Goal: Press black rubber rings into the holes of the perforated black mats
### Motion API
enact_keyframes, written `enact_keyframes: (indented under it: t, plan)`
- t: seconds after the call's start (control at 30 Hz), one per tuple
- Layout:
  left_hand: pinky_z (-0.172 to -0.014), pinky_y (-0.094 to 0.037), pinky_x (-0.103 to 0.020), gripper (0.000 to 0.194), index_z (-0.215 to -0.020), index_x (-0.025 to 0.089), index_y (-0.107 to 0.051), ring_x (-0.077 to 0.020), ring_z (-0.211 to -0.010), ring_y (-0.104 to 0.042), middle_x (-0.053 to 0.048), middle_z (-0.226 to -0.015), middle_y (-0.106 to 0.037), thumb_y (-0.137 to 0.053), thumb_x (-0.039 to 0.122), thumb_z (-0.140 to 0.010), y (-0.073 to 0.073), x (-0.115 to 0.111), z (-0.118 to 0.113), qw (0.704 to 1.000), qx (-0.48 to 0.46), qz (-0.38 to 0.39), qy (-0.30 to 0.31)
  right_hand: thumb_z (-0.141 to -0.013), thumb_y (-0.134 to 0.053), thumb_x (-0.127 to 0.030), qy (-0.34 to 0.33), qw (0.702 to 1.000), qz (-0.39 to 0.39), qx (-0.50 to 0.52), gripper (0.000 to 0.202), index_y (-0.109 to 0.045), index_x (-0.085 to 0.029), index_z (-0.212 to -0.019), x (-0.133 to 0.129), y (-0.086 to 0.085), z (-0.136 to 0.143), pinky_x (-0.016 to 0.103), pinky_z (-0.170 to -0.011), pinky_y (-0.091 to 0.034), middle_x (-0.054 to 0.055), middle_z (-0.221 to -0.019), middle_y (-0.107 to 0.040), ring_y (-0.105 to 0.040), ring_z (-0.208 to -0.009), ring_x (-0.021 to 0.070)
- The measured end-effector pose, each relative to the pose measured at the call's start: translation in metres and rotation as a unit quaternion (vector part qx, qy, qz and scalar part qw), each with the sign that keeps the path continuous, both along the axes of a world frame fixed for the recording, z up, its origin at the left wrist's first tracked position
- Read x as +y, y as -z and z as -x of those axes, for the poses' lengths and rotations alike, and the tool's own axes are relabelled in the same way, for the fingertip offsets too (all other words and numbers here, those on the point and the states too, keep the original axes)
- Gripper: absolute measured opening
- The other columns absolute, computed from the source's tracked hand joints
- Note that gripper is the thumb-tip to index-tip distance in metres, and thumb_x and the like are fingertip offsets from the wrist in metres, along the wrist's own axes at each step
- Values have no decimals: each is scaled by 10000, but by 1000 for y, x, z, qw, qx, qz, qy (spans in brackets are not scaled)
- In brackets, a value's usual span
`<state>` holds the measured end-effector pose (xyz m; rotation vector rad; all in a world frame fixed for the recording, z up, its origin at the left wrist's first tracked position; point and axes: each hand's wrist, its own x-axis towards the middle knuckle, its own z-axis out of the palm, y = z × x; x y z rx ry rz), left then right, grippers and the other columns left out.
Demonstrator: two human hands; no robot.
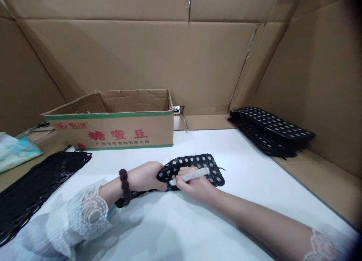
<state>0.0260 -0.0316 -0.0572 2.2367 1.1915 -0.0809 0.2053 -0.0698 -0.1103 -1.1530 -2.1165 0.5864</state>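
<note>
On the white table lies a black piece with rows of pale round dots [202, 161], bent up at its left part. My left hand [148, 175] is closed on that left part, thumb in front, with a dark beaded band around the wrist. A flat white stick-like tool [195, 175] slants through the grip of my right hand [195, 185]. Its lower left tip meets the dotted surface near my left thumb; I cannot make out its exact kind. A narrow black strip shows under my left wrist, partly hidden by the hand.
Behind my hands stands an open cardboard box [113, 131] with red lettering. A stack of black dotted pieces [268, 129] lies at the right rear. To the left are a pile of black mesh-like pieces [36, 178] and a tissue pack [18, 150]. Cardboard walls [127, 54] surround the table.
</note>
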Motion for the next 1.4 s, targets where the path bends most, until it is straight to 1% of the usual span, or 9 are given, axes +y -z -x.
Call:
enact_keyframes:
  t: [0.23,0.47,0.67,0.83,0.93,1.03,1.13,1.27,1.4]
  plan:
    - [-416,-240,-205,215,-547,163,-477,-98,-474,-372,38,-507,-438,-540,365,-580,4,-3,-4,999,20,-42,-18,-782,-392,-201,26,999,-18,-35,316,-268,-165,-494,-2,3,3,223,-518,-284,-19,-535,-400,-391,-524,77]
    - [-455,-246,-199,176,-576,161,-446,-95,-510,-325,43,-540,-371,-504,323,-613,11,-8,-3,995,-66,36,-58,-795,-383,-219,37,998,-25,-51,316,-278,-164,-502,-5,2,5,222,-514,-272,-18,-541,-433,-404,-522,75]
    - [-520,-287,-201,124,-614,158,-452,-105,-552,-337,41,-572,-381,-476,277,-637,20,-16,-3,985,-135,66,-85,-788,-392,-226,69,989,-44,-125,270,-395,-158,-527,-8,3,11,236,-502,-230,1,-576,-516,-419,-524,81]
    - [-523,-285,-197,107,-695,148,-484,-98,-560,-330,43,-607,-391,-484,241,-641,17,-16,0,961,-202,166,-93,-766,-422,-238,107,978,-74,-165,235,-460,-153,-550,-7,6,16,249,-484,-190,12,-576,-526,-394,-488,78]
    - [-512,-285,-196,126,-725,143,-511,-97,-550,-350,42,-608,-423,-487,242,-650,11,-12,1,963,-183,185,-70,-765,-423,-233,103,980,-86,-147,236,-445,-154,-543,-7,6,14,242,-482,-196,4,-570,-517,-386,-483,73]
    - [-493,-283,-200,142,-711,139,-539,-103,-531,-383,36,-584,-468,-491,261,-656,7,-8,2,985,-117,121,-42,-777,-403,-209,57,989,-78,-110,263,-386,-156,-520,-7,5,9,225,-491,-226,-10,-552,-493,-395,-499,68]
    - [-480,-290,-201,153,-681,139,-546,-112,-524,-422,28,-572,-511,-492,280,-660,5,-7,3,991,-91,88,-43,-784,-396,-196,25,995,-64,-78,290,-330,-158,-505,-7,2,5,218,-493,-239,-19,-530,-453,-386,-499,65]
    - [-490,-299,-200,152,-633,135,-547,-107,-517,-428,25,-563,-529,-505,280,-654,2,-8,4,983,-126,124,-55,-785,-400,-190,9,996,-69,-48,296,-307,-163,-506,-6,0,5,220,-492,-249,-22,-525,-423,-383,-502,69]
    - [-489,-283,-200,168,-589,127,-549,-91,-497,-399,25,-549,-517,-520,279,-653,-1,-12,3,964,-184,164,-102,-796,-385,-192,20,998,-62,1,329,-275,-171,-487,-5,-4,5,220,-500,-285,-21,-510,-389,-380,-502,76]
